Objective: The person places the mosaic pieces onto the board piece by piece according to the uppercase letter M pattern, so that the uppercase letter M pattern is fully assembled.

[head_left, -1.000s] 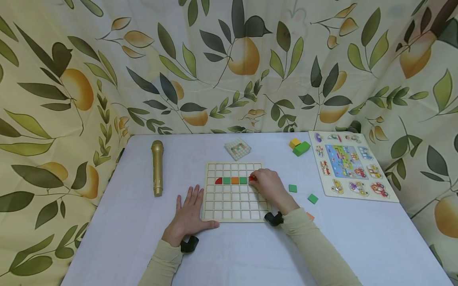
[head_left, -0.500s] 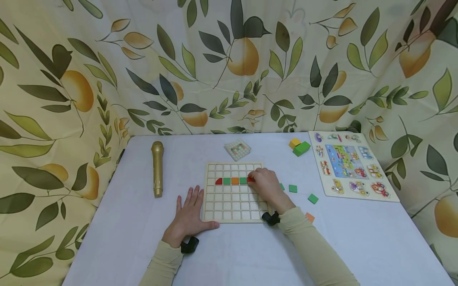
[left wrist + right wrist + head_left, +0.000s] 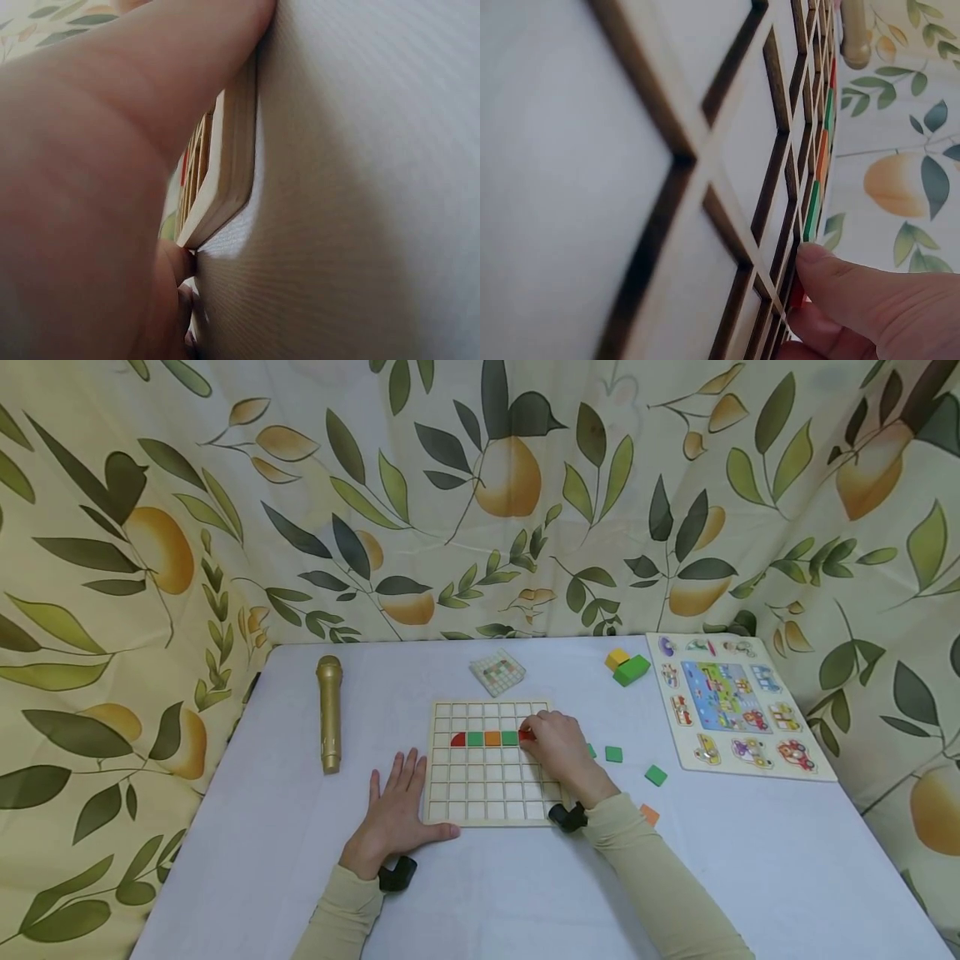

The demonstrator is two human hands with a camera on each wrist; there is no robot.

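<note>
The head view is showing the whole layout: the right hand [image 3: 562, 747] is covering most of a red tile [image 3: 525, 736] at the right end of a row on the grid board [image 3: 492, 772]. The right wrist view is revealing more: the thumb [image 3: 832, 274] and fingertips are pinching that red tile just beside a green tile [image 3: 812, 208]. Whether it is resting fully in a square, I cannot tell. The left wrist view is showing the board's thick wooden side standing on the white cloth [image 3: 360, 187]; in the head view the left hand [image 3: 401, 814] is lying at the near left corner, its fingers spreading straight and relaxed.

Compared with a second ago, the right hand is sitting slightly farther left, the red tile is lying closer to the row, and a loose green square [image 3: 591, 750] beside the hand and more of an orange tile [image 3: 649, 815] by the sleeve [image 3: 660, 877] are showing.
</note>
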